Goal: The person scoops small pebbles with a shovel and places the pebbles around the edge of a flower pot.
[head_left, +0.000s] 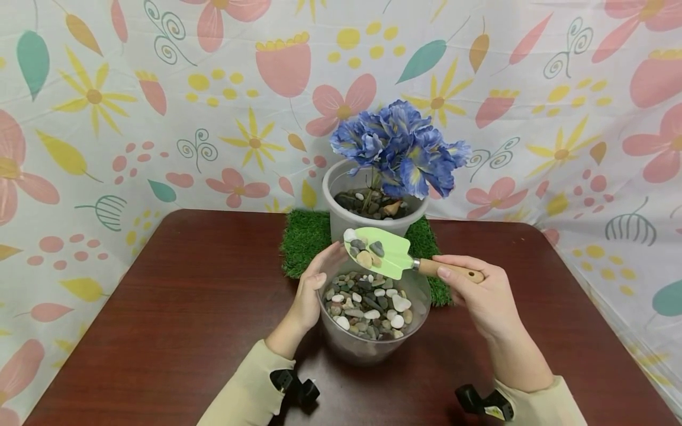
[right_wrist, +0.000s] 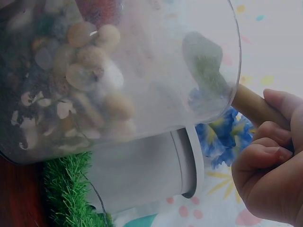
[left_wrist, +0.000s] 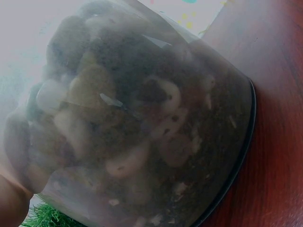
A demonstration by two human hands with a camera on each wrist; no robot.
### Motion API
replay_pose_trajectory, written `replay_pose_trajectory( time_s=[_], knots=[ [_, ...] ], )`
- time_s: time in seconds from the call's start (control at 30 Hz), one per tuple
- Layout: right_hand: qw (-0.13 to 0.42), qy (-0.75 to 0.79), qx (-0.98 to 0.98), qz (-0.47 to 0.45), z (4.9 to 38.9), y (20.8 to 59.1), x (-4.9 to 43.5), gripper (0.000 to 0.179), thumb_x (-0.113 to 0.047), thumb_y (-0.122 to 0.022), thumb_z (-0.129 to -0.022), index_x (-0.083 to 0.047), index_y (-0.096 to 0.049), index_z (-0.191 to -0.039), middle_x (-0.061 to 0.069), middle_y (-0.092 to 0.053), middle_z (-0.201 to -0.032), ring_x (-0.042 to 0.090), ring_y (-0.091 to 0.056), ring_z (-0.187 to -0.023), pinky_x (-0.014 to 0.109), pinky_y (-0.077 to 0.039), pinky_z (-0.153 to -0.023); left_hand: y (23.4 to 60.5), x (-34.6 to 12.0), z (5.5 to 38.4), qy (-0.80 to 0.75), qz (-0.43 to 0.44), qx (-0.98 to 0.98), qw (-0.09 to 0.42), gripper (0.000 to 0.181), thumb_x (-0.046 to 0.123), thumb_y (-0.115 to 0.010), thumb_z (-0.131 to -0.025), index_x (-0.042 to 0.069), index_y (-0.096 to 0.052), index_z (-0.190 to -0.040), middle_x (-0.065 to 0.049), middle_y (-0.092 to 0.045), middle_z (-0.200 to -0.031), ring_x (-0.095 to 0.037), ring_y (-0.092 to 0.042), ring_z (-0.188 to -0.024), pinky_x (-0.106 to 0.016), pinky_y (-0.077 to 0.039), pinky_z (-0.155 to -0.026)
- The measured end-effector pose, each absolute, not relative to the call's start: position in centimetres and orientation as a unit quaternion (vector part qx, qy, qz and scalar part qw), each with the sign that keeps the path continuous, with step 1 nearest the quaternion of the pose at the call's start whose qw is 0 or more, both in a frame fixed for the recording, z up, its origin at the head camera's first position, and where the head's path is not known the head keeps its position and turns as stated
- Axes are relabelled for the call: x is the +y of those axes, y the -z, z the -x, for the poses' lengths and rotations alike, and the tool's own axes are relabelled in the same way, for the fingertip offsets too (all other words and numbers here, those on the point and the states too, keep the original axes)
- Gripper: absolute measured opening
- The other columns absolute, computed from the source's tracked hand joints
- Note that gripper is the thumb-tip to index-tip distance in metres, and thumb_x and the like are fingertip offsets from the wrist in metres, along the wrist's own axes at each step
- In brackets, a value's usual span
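My right hand (head_left: 482, 293) grips the wooden handle of a light green garden trowel (head_left: 395, 255). Several grey, tan and white pebbles (head_left: 364, 258) lie on its blade, which is held above the far side of a clear plastic pot (head_left: 348, 348). That pot stands on the table, part filled with mixed pebbles (head_left: 367, 305). Around its left side my left hand (head_left: 309, 293) is cupped, the thumb close to the rim. Through the hazy wall, the right wrist view shows the trowel blade (right_wrist: 206, 61) blurred; the left wrist view shows mostly the pot wall (left_wrist: 142, 132).
Behind the clear pot, a white flowerpot (head_left: 333, 204) holds blue flowers (head_left: 402, 145) and stones. Artificial grass (head_left: 303, 242) lies beneath it on the dark red-brown table (head_left: 213, 307). A flower-patterned cloth (head_left: 213, 106) hangs at the back.
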State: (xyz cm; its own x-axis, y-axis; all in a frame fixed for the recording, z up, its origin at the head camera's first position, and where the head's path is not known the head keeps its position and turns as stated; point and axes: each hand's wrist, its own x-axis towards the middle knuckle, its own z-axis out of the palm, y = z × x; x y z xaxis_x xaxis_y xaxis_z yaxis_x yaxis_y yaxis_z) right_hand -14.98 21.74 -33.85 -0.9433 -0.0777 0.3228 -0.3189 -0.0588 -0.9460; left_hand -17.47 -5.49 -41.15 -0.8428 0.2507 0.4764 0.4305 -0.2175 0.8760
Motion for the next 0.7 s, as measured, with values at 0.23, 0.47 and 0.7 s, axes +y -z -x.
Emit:
replay_pose_trajectory(
  time_s=[0.23, 0.47, 0.7],
  knots=[
    [0.096, -0.716, -0.676, -0.145, 15.4, 33.8, 21.8, 0.024, 0.008, -0.057, -0.085, -0.003, -0.073, -0.100, -0.005, -0.040, -0.048, 0.020, -0.027, -0.042, 0.037, -0.020, -0.038, 41.3, -5.5, 17.6, 0.728, 0.276, -0.625, 0.062, 0.064, 0.019, -0.024, -0.087, -0.009, -0.024, -0.145, -0.035, -0.035, -0.142, -0.050, -0.034, -0.131, -0.061, -0.025, -0.110],
    [0.103, -0.721, -0.673, -0.130, 15.7, 33.5, 21.7, 0.022, 0.006, -0.059, -0.085, 0.001, -0.072, -0.102, -0.006, -0.061, -0.059, 0.019, -0.025, -0.043, 0.037, -0.017, -0.041, 41.2, -5.6, 17.4, 0.722, 0.276, -0.632, 0.062, 0.064, 0.020, -0.024, -0.088, -0.008, -0.023, -0.145, -0.032, -0.035, -0.144, -0.047, -0.035, -0.132, -0.058, -0.026, -0.111],
    [0.111, -0.724, -0.668, -0.129, 16.2, 33.1, 21.5, 0.021, 0.006, -0.058, -0.086, 0.002, -0.072, -0.102, -0.003, -0.049, -0.051, 0.021, -0.025, -0.045, 0.034, -0.017, -0.040, 41.2, -5.6, 17.4, 0.720, 0.276, -0.634, 0.059, 0.065, 0.022, -0.023, -0.088, -0.008, -0.022, -0.146, -0.032, -0.035, -0.144, -0.046, -0.035, -0.133, -0.058, -0.025, -0.112]
  ],
)
